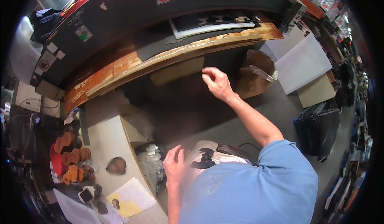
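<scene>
My right hand [219, 85] is held out in front of the workbench's wooden front edge [176, 52], fingers half curled with the tips a little apart. I see nothing in it. A pale board [178, 71] below the bench edge lies just beyond its fingertips. Close to my body, my left hand [173, 165] is raised with loosely bent, parted fingers, and it appears to hold nothing. Beside that hand sits a clear plastic bag [151, 160]. On the bench lies a white-edged sheet [216, 30] with dark material and pale cut-out shapes on it.
A brown paper sack [252, 78] stands right of my right hand, near large white sheets [304, 62]. The left side table [136, 166] carries papers [134, 198], a round brown piece [116, 166] and stacked orange-brown pieces [74, 157]. A dark panel [120, 12] with buttons spans the back.
</scene>
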`<state>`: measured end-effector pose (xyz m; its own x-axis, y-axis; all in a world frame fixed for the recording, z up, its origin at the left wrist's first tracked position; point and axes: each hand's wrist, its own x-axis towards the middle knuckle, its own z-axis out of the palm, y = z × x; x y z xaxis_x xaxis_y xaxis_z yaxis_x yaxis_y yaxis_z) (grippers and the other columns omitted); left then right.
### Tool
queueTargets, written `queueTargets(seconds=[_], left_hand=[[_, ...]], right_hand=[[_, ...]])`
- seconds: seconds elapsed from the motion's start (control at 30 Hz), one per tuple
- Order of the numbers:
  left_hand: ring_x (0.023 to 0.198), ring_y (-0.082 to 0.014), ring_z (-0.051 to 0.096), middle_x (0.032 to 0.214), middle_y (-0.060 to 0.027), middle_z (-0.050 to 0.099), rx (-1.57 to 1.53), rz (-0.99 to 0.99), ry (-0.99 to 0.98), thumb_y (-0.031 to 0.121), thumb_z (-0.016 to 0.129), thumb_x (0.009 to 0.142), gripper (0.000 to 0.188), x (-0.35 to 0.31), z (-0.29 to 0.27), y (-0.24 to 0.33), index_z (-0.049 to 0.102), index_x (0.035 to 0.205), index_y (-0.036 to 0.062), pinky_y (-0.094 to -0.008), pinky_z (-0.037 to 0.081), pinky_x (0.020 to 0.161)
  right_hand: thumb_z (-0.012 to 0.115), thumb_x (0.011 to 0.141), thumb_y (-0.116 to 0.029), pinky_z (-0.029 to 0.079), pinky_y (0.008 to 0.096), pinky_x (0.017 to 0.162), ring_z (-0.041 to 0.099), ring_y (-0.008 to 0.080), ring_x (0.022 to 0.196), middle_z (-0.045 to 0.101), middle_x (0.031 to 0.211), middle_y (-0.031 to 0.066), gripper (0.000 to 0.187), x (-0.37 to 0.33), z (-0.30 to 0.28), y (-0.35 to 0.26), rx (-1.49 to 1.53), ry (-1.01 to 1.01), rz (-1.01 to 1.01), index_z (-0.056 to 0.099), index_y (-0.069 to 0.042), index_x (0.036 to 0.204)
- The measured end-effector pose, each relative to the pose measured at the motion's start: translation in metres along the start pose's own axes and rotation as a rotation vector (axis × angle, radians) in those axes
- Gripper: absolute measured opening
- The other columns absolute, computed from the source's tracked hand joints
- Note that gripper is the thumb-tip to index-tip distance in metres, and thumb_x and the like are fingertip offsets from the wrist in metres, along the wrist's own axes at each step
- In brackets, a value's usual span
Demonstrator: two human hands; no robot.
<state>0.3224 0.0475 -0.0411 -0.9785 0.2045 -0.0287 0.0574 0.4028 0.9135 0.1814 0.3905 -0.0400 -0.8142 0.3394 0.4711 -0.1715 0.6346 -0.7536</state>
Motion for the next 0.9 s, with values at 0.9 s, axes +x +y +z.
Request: queueTargets(seconds=[0.9], left_hand=[[0.078, -0.0368, 0.063, 0.084, -0.0128, 0.066, 0.592, 0.638, 0.235, 0.009, 0.069, 0.1, 0.009, 0.424, 0.192, 0.083, 0.071, 0.094, 0.0036, -0.0488, 0.05, 0.074]], right_hand=[[0.081, 0.085, -0.016, 0.052, 0.0475, 0.105, 0.064, 0.0395, 0.117, 0.069, 0.119, 0.0203, 0.034, 0.196, -0.075, 0.144, -0.065, -0.374, -0.175, 0.071, -0.002, 0.114]])
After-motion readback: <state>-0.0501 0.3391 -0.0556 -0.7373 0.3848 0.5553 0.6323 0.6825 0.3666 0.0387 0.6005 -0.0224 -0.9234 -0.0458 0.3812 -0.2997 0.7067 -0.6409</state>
